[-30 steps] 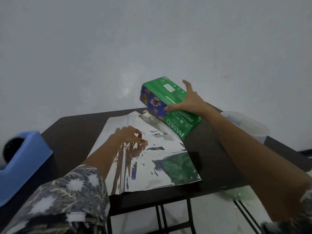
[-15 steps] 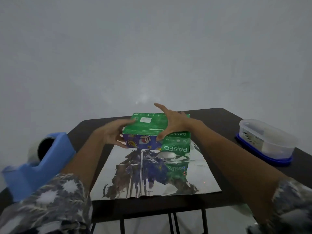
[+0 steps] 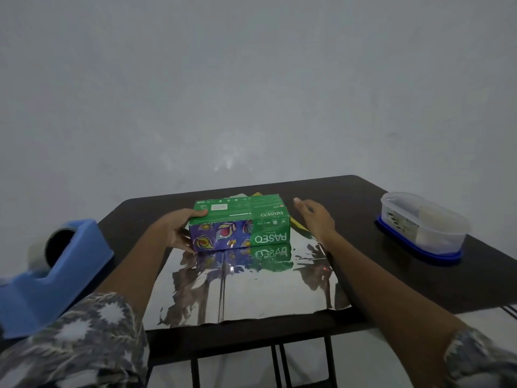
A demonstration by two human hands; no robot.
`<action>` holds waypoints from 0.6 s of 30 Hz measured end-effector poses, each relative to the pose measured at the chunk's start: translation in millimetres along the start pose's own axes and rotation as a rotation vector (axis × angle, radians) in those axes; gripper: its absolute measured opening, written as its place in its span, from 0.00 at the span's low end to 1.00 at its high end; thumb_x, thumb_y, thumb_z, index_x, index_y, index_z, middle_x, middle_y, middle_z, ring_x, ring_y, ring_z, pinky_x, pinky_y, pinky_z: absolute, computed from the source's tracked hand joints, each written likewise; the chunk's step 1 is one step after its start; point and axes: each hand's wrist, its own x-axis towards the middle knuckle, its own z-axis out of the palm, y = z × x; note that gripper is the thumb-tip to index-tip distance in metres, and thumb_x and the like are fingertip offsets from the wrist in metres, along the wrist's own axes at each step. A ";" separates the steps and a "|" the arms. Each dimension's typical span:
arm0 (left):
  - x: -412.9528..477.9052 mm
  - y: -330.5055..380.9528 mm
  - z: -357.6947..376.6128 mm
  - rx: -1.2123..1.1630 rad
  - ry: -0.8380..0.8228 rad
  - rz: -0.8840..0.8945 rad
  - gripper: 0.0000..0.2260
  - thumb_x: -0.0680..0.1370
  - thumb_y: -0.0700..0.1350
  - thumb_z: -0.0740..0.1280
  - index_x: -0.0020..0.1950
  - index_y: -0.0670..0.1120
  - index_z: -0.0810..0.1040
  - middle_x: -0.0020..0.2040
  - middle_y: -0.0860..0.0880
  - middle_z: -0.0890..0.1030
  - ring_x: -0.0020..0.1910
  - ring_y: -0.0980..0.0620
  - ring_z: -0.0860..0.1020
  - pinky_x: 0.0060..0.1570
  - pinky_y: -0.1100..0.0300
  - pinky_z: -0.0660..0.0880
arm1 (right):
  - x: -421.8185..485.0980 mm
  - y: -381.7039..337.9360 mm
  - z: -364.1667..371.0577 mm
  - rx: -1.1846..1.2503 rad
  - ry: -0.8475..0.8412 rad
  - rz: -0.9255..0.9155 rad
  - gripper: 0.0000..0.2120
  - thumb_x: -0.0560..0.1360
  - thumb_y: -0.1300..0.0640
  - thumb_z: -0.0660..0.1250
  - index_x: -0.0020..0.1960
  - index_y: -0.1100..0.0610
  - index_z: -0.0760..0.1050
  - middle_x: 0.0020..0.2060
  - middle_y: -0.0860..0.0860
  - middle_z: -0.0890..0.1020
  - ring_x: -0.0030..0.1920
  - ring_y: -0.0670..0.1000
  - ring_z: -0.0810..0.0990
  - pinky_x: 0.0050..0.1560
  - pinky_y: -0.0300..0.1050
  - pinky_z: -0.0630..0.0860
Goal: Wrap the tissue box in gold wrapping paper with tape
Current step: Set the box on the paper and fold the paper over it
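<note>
on dark table (image 3: 377,264), tissue box (image 3: 240,222) atop wrapping paper (image 3: 251,298); gripped at left end by left hand (image 3: 176,228); right hand (image 3: 316,219) loose-fingered beside, seemingly not touching.

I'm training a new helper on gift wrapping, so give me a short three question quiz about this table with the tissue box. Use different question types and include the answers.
1. True or false: the tissue box lies on the shiny wrapping paper.
2. Which hand holds the box? A) left only B) right only C) both
3. Fill in: the blue tape dispenser stands to the person's ___ of the box.
Key: 1 true. 2 A: the left hand grips its end, while the right hand is open and apart from it. 3 left.
</note>
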 end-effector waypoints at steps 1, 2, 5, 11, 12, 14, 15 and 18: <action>0.5 0.3 0.4 0.005 0.007 0.005 0.14 0.73 0.50 0.71 0.48 0.42 0.73 0.51 0.38 0.78 0.44 0.40 0.78 0.44 0.41 0.78 | -0.3 -0.4 0.0 -0.020 -0.019 -0.020 0.19 0.80 0.45 0.56 0.46 0.58 0.79 0.49 0.50 0.81 0.55 0.53 0.76 0.71 0.63 0.53; 1.2 0.2 0.8 0.013 0.011 0.008 0.14 0.73 0.50 0.71 0.48 0.42 0.73 0.51 0.38 0.78 0.43 0.40 0.79 0.44 0.41 0.78 | -0.3 1.0 0.9 -0.076 -0.050 -0.044 0.18 0.80 0.50 0.57 0.41 0.59 0.79 0.46 0.50 0.81 0.53 0.53 0.76 0.71 0.64 0.51; 2.1 0.3 -0.1 0.032 0.010 0.010 0.15 0.73 0.50 0.71 0.49 0.41 0.73 0.51 0.38 0.79 0.44 0.40 0.79 0.46 0.41 0.78 | 0.6 10.1 2.9 -0.345 -0.171 -0.099 0.15 0.79 0.55 0.57 0.43 0.58 0.80 0.58 0.53 0.78 0.67 0.54 0.68 0.70 0.70 0.44; -2.6 -1.1 3.4 0.050 0.029 0.025 0.17 0.74 0.49 0.71 0.55 0.40 0.73 0.48 0.39 0.80 0.43 0.41 0.79 0.44 0.43 0.78 | 10.8 30.9 -0.9 -0.724 -0.299 -0.058 0.23 0.81 0.43 0.49 0.75 0.47 0.59 0.77 0.52 0.47 0.76 0.53 0.39 0.69 0.67 0.35; -3.7 -0.8 4.6 0.053 0.036 0.028 0.17 0.73 0.49 0.71 0.56 0.40 0.73 0.47 0.39 0.80 0.42 0.42 0.80 0.42 0.44 0.78 | 13.0 33.4 -1.4 -0.709 -0.252 -0.011 0.25 0.81 0.41 0.47 0.76 0.48 0.55 0.77 0.53 0.47 0.76 0.54 0.39 0.69 0.67 0.35; -3.3 0.6 4.1 0.074 0.063 0.037 0.20 0.72 0.48 0.73 0.58 0.39 0.73 0.50 0.39 0.80 0.44 0.41 0.80 0.43 0.45 0.78 | 15.6 31.0 -1.2 -0.569 -0.145 0.065 0.25 0.81 0.42 0.47 0.76 0.50 0.55 0.77 0.53 0.50 0.77 0.55 0.41 0.70 0.66 0.37; -1.4 0.7 2.9 0.090 0.073 0.035 0.21 0.72 0.48 0.73 0.60 0.39 0.73 0.52 0.38 0.81 0.46 0.40 0.81 0.45 0.45 0.78 | 15.9 28.7 0.7 -0.502 -0.121 0.049 0.24 0.81 0.44 0.49 0.75 0.49 0.58 0.77 0.53 0.52 0.77 0.54 0.42 0.71 0.66 0.38; -2.2 3.0 2.5 0.105 0.067 0.028 0.22 0.72 0.47 0.73 0.61 0.39 0.73 0.54 0.37 0.81 0.47 0.41 0.81 0.44 0.45 0.78 | 16.7 27.4 9.5 -0.532 -0.239 -0.126 0.19 0.81 0.46 0.55 0.70 0.48 0.67 0.77 0.49 0.53 0.77 0.52 0.43 0.71 0.63 0.39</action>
